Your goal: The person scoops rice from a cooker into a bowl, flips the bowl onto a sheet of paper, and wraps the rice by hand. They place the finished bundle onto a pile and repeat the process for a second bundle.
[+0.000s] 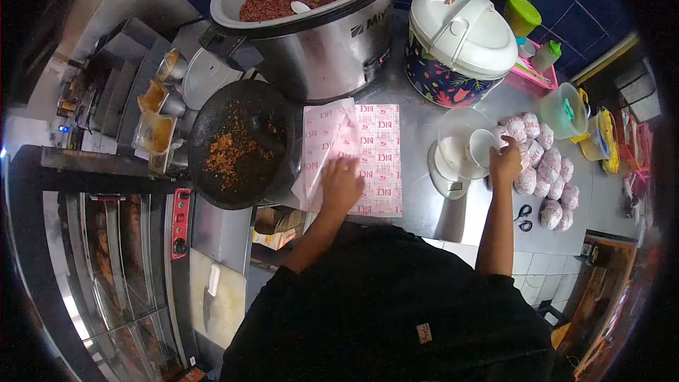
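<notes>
A stack of printed wrapping paper (382,163), white with pink lettering, lies at the middle of the steel counter. My left hand (342,182) rests on it with fingers stretched out, beside a crumpled, partly lifted top sheet (322,138). At the right, my right hand (505,163) grips the rim of a small white bowl (482,147), which is tilted above a kitchen scale (451,187). A clear round dish (453,143) sits on the scale. Just beyond that hand are several wrapped round bundles (550,166) in similar printed paper.
A large rice cooker (318,56) full of reddish rice stands at the back, with a patterned lidded container (453,78) to its right. A stone mortar (212,127) with orange-brown crumbs is left of the paper. Black scissors (524,218) lie near the bundles.
</notes>
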`<action>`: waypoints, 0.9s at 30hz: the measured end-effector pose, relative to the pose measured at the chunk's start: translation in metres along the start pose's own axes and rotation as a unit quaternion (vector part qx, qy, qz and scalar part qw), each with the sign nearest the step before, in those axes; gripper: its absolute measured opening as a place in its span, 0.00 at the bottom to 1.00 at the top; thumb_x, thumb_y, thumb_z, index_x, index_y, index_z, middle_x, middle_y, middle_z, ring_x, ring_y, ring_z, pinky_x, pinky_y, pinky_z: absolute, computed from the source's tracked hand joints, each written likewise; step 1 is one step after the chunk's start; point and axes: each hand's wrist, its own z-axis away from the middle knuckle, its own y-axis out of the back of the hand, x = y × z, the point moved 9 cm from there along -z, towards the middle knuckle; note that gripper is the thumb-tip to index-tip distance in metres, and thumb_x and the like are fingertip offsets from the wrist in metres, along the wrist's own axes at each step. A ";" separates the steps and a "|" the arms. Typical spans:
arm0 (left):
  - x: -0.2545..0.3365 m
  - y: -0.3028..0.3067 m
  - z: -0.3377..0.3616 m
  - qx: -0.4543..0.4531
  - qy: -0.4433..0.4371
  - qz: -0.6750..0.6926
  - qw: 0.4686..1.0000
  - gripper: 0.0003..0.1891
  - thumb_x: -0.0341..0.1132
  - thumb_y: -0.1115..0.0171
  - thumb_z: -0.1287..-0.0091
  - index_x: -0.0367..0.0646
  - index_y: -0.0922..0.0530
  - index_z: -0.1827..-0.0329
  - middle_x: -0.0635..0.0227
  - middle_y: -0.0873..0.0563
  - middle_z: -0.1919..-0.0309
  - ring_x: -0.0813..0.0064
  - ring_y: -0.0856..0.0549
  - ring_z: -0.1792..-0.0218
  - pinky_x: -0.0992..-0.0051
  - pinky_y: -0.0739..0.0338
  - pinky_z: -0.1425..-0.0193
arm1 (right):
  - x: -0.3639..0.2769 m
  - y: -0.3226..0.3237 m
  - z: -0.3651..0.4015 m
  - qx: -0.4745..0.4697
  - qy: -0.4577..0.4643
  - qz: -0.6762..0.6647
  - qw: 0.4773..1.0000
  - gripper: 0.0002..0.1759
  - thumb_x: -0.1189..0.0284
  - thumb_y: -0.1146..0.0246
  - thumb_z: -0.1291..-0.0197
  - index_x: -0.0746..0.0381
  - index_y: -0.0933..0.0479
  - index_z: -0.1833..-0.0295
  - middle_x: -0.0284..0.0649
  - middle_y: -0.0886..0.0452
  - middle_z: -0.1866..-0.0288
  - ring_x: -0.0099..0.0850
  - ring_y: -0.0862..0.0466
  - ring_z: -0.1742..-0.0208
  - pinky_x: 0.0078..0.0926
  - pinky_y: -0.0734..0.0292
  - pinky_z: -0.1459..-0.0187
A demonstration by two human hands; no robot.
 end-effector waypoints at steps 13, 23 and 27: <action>0.004 0.071 0.012 0.268 -0.027 -0.022 0.963 0.25 0.41 0.38 0.43 0.46 0.26 0.42 0.55 0.30 0.43 0.49 0.36 0.35 0.42 0.43 0.37 | -0.012 0.000 0.015 0.059 0.064 -0.062 0.994 0.16 0.75 0.37 0.47 0.59 0.21 0.50 0.47 0.24 0.61 0.42 0.21 0.63 0.39 0.26 0.59; -0.065 0.117 0.044 0.136 0.135 -0.097 0.977 0.30 0.42 0.34 0.45 0.43 0.30 0.39 0.56 0.27 0.48 0.56 0.28 0.45 0.56 0.32 0.47 | -0.029 0.013 0.016 0.116 0.093 -0.062 0.987 0.13 0.80 0.38 0.47 0.58 0.20 0.55 0.45 0.25 0.64 0.43 0.22 0.62 0.40 0.27 0.60; -0.039 0.071 0.025 0.071 -0.029 -0.065 0.995 0.29 0.42 0.34 0.45 0.43 0.29 0.40 0.55 0.26 0.49 0.55 0.27 0.45 0.54 0.32 0.46 | -0.045 0.026 0.020 0.170 0.140 -0.106 0.970 0.14 0.81 0.39 0.47 0.59 0.20 0.54 0.44 0.26 0.66 0.41 0.23 0.66 0.39 0.28 0.62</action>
